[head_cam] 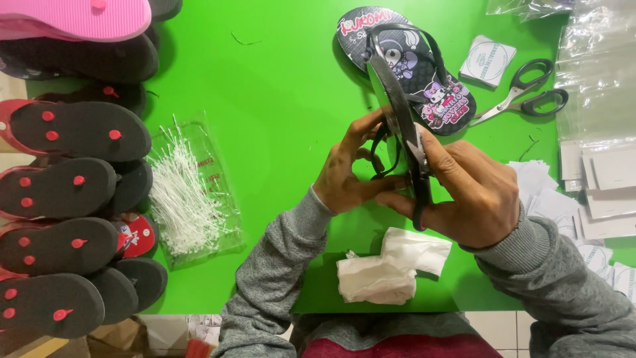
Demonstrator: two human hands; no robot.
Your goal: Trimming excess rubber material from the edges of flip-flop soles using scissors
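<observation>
Both my hands hold a black flip-flop (399,99) on its edge over the green table (278,86). My left hand (348,169) grips its black strap from the left side. My right hand (467,192) clasps the sole near its lower end, thumb along the edge. A second black flip-flop (430,89) with cartoon prints lies flat just beyond, partly hidden behind the held one.
A stack of black flip-flops with red plugs (66,192) fills the left edge, a pink one (73,16) on top. A clear bag of white plastic ties (189,192), crumpled white tissue (391,265), scissors (523,93), paper cards (487,59) and plastic sleeves (596,66) lie around.
</observation>
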